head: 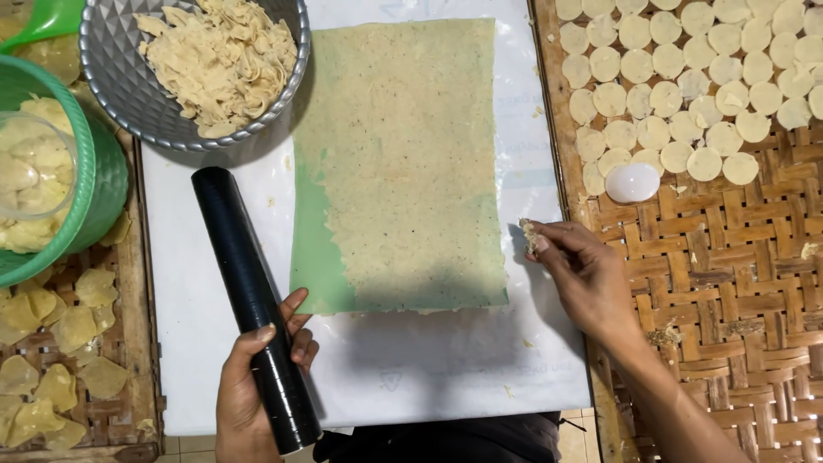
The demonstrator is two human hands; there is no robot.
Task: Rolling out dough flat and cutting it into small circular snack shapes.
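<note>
Left hand: the left hand [250, 381] is wrapping its fingers round the lower end of a black roller [251, 304], gripping it firmly. The roller is lying at about 7 o'clock from the dough, its far end pointing toward 11 o'clock, seemingly parked off the sheet so nothing gets pressed.

Right hand: the right hand [581, 270] is pinching a small dough scrap [529, 234] between thumb and fingertips, just beside the sheet's right edge at 3 o'clock. It is probably keeping the crumb lifted clear of the flat surface.

Dough sheet: a thin, speckled, rectangular dough sheet [403, 163] is lying at the centre, flattened over a green mat [313, 270] that is showing along the lower left edge. Both are resting on a white plastic sheet [429, 360], which is likely keeping the dough from sticking to the work surface.

Woven tray: at 2 o'clock a woven bamboo tray [737, 283] is carrying rows of cut dough rounds [677, 77], spread apart in a single layer, presumably for drying. A white round cutter [633, 183] is sitting at the near edge of the rows.

Bowls: at 11 o'clock a grey metal bowl [107, 73] is holding dough trimmings [219, 56]. At 9 o'clock a green basket [103, 180] is sitting, with pale pieces in a clear container inside it.

Left tray: at 8 o'clock irregular pale chips [64, 330] are lying loosely on another woven tray.
</note>
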